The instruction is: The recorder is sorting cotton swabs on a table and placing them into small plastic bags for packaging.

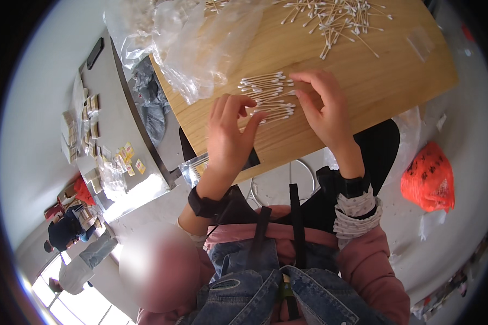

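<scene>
While showing thumb and forefinger apart on left hand [226,129] and right hand [329,112], flanks a row of cotton swabs [267,96] lying between the fingertips. Beyond the fingers, on wooden table [387,89]: plastic bag [200,46] leftward, swab pile [348,23] rightward.

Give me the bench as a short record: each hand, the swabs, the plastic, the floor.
left hand: at the row's left ends, thumb and index apart
right hand: at its right ends, thumb and index apart
swab row: roughly parallel, between the hands
loose swabs: jumbled, table's far side
clear plastic bag: crumpled, far left
floor: orange-red bag, right
</scene>
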`<state>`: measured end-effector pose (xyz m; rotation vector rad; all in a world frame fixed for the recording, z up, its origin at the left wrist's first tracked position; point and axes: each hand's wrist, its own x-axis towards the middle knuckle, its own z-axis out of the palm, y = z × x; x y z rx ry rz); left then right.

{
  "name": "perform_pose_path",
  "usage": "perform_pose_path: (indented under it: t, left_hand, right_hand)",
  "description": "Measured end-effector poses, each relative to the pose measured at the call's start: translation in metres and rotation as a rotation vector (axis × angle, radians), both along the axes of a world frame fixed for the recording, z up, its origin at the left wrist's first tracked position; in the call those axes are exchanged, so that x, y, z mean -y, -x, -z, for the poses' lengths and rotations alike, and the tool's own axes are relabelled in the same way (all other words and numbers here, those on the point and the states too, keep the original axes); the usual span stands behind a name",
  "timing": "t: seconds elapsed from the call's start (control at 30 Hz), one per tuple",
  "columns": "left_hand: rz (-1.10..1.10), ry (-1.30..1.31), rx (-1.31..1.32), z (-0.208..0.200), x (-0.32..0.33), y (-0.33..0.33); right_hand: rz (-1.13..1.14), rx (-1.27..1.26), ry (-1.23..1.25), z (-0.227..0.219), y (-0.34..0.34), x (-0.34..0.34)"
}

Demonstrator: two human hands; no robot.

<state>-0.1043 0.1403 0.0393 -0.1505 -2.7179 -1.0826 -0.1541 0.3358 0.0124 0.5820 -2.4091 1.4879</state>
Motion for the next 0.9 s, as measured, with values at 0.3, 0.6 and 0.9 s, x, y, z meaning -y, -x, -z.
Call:
perform_pose_path:
  t: [0.3,0.6,0.9]
  left_hand:
    - [0.000,0.030,0.026,0.000,0.017,0.002]
    - [-0.082,0.067,0.074,-0.002,0.031,0.005]
    - [0.016,-0.019,0.079,-0.006,0.035,-0.004]
  right_hand:
    - [-0.057,-0.085,-0.150,-0.002,0.001,0.007]
    - [-0.071,0.009,-0.027,-0.002,-0.001,0.009]
    - [-0.138,0.080,-0.235,-0.031,-0.042,-0.014]
